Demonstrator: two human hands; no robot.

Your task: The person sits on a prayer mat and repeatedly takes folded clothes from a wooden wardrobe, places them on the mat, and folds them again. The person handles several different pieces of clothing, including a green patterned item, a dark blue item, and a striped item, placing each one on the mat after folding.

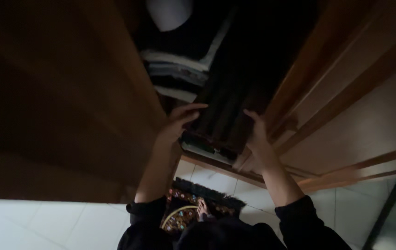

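Both my arms in black sleeves reach into an open wooden wardrobe [128, 78]. My left hand [177, 125] grips the left side of a stack of dark folded clothes [228, 109], and my right hand [259, 139] presses against its right side. The stack rests on a shelf, with lighter fabric edges showing at its bottom. Behind it lies another pile of folded clothes [174, 76] in white, grey and black. A pale rounded object [167, 14] sits at the back.
An open wardrobe door [360, 115] stands at my right. Below is a white tiled floor [45, 224] with a dark patterned rug [193, 208] with fringe under my foot. A dark glass edge [395, 217] shows at the lower right.
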